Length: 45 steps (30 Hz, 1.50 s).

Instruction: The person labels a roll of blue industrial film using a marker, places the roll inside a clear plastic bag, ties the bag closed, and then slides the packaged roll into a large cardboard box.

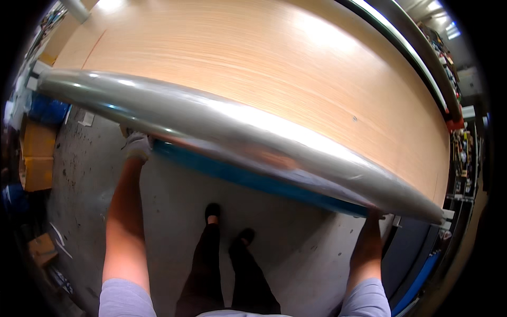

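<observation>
One long, glossy silver cylinder along a wood-grained tabletop

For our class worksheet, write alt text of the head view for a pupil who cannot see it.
A person's left hand, in a pale glove, and right hand, mostly hidden, are at opposite ends of a blue strip below a long silver roll. The roll runs along a wood-grain surface, above a grey floor.
</observation>
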Tool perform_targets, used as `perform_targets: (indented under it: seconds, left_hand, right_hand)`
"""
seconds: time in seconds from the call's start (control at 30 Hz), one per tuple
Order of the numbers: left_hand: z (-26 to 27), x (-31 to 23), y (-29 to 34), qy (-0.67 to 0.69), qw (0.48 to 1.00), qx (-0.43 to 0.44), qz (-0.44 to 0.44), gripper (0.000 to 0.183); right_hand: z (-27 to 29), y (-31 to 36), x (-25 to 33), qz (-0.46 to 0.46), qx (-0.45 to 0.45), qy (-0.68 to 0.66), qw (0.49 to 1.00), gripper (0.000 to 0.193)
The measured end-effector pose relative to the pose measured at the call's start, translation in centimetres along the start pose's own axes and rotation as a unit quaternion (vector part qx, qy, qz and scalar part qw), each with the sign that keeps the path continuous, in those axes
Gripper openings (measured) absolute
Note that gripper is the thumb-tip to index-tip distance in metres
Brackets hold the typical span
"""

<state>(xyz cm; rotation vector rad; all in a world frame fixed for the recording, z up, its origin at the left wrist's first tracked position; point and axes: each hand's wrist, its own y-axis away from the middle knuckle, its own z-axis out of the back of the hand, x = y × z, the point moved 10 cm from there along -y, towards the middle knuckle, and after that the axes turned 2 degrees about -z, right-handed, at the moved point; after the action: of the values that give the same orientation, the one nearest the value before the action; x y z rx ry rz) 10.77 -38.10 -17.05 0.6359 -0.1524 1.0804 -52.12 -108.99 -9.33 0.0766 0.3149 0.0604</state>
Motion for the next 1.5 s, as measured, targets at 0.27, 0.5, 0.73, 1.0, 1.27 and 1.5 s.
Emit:
perform_targets:
  seconds: [0.27, 0.5, 0.73, 1.0, 1.27, 1.5]
  left_hand:
    - [6.0, 0.3, 0.8, 0.202, 0.977, -0.056, 0.030, 0.090]
    - [9.4, 1.4, 2.0, 0.315, 0.938, -0.134, -0.049, 0.086]
    - [5.2, 12.1, 13.4, 0.420, 0.896, -0.143, -0.034, 0.070]
    - [-15.7, 31.1, 29.5, 0.503, 0.853, 0.122, 0.070, 0.049]
    - [-32.3, 52.1, 48.2, 0.596, 0.564, 0.096, 0.563, 0.039]
    - [-40.8, 50.5, 51.0, 0.596, 0.464, 0.323, 0.569, 0.046]
  right_hand:
    - [7.8, 33.3, 30.9, 0.383, -0.253, -0.128, 0.879, 0.053]
    - [16.6, 51.3, 54.9, 0.553, 0.096, -0.140, 0.816, 0.089]
    - [20.1, 53.2, 57.2, 0.537, -0.039, -0.091, 0.838, 0.107]
    - [21.8, 55.4, 58.8, 0.402, 0.037, 0.030, 0.914, 0.102]
    - [19.1, 64.7, 59.2, 0.456, 0.100, 0.059, 0.882, 0.071]
    - [15.6, 71.3, 69.0, 0.476, 0.328, 0.017, 0.816, 0.043]
